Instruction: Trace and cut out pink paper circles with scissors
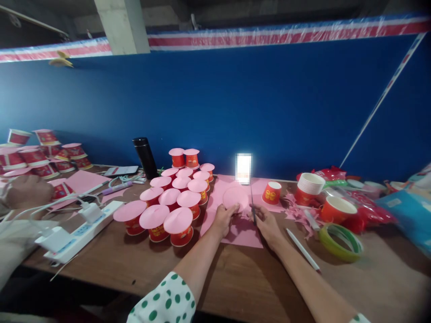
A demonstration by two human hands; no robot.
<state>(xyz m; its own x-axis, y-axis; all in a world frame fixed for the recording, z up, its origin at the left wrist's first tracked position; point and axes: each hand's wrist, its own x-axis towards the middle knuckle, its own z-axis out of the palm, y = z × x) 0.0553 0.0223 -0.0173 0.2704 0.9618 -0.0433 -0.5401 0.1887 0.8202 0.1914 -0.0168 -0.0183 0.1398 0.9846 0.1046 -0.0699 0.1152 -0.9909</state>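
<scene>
**Pink disc pinched at mid-counter, scissors at its right edge**

A white sleeve [164, 300] with green dots sits closest, at the lower edge. Two bare forearms run from it across the brown counter [235, 282] toward a blue wall [235, 98].

A pink sheet [244, 235] lies flat under both hands. To its left stands a cluster of red cups [168, 208], each capped with a pink round. A white power strip [77, 233] with plugs in it lies further left, near another person's hand [28, 190]. On the right lie a green tape roll [340, 242] and a white pen [303, 250].

The left hand [224, 220] pinches the disc [235, 196] by its lower edge. The grip is pressed together, thumb in front, and the disc rises just above and beyond the fingers. The disc is a flat round of plain pink paper. It is tilted up to face the camera, and its outline is smooth.

The right hand [266, 222] has its grip curled tight round the scissors [252, 207]. Their handles are hidden inside it. The thin dark blades point up and away, touching or just beside the disc's right edge; which cannot be told.
</scene>
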